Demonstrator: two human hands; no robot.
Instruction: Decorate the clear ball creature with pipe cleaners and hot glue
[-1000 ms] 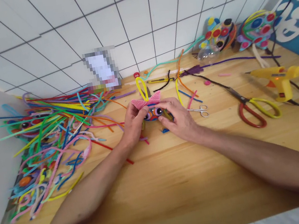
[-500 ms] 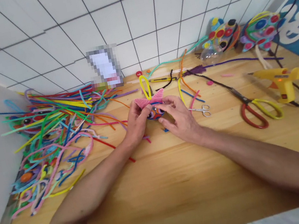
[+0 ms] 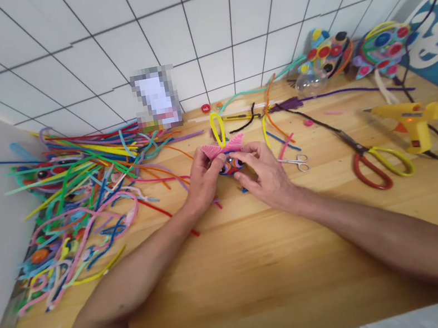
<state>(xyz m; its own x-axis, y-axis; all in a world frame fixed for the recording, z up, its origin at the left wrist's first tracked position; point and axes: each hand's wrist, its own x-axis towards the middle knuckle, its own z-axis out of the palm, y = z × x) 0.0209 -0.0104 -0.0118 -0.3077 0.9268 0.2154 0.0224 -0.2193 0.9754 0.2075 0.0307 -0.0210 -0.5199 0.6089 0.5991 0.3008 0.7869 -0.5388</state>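
Tabletop (image 3: 264, 275), centre: my left hand (image 3: 202, 181) and right hand (image 3: 266, 175) keep fingers clamped on the pink-topped figure (image 3: 232, 169), apparently steadying it.

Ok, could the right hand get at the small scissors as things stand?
Probably yes: the small scissors lie close beside the right hand, largely uncovered, though that hand is on the figure and would likely have to release it.

Head-worn view, forward and down

The left hand (image 3: 201, 183) and right hand (image 3: 266, 173) partly cover the figure (image 3: 231, 168) (phone (image 3: 157, 99) pixelated).
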